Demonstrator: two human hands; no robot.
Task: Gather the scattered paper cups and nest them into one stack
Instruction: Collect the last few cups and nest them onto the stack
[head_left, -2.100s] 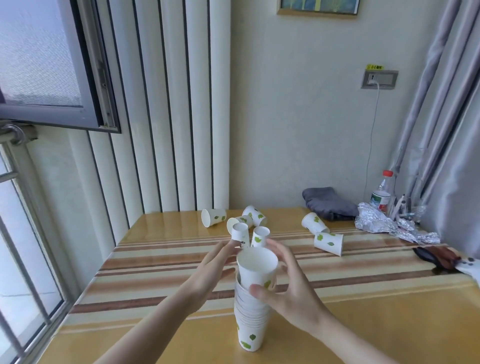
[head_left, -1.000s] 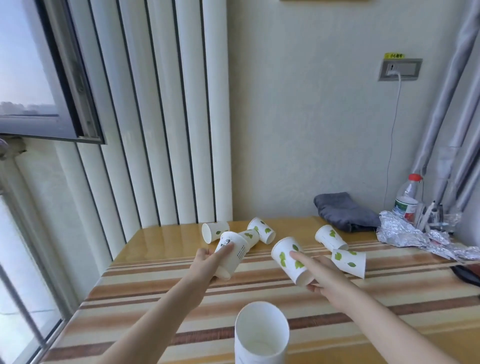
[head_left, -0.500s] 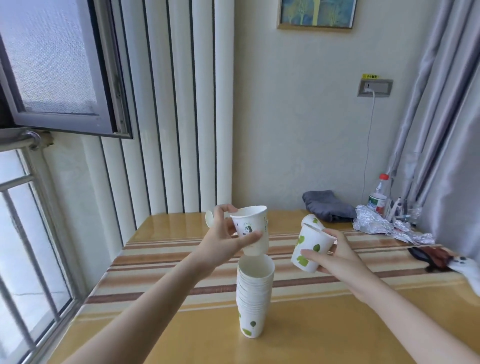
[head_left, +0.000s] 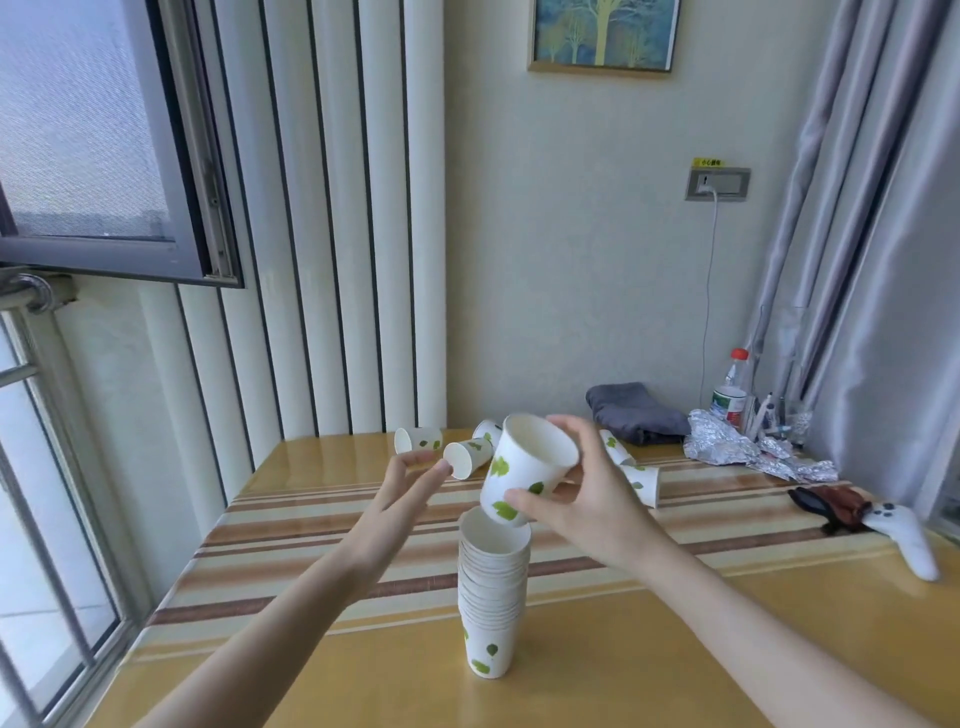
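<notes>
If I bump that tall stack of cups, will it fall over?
Probably, yes. The stack is tall and narrow and stands on one small cup bottom, so a sideways bump would likely tip it. Paper cups look light, so it wouldn't resist much. The table looks shiny, so a low push might just slide it instead.

One nested stack (head_left: 493, 597) of paper cups stands on the worktop (head_left: 675, 649). One cup (head_left: 527, 475) is held in the air. Five loose cups lie further back: three on the left (head_left: 417, 440) (head_left: 467, 457) (head_left: 487, 431), two on the right (head_left: 615, 448) (head_left: 644, 483). One bottle (head_left: 731, 389), one grey cloth (head_left: 636, 413), one foil heap (head_left: 748, 454).
</notes>
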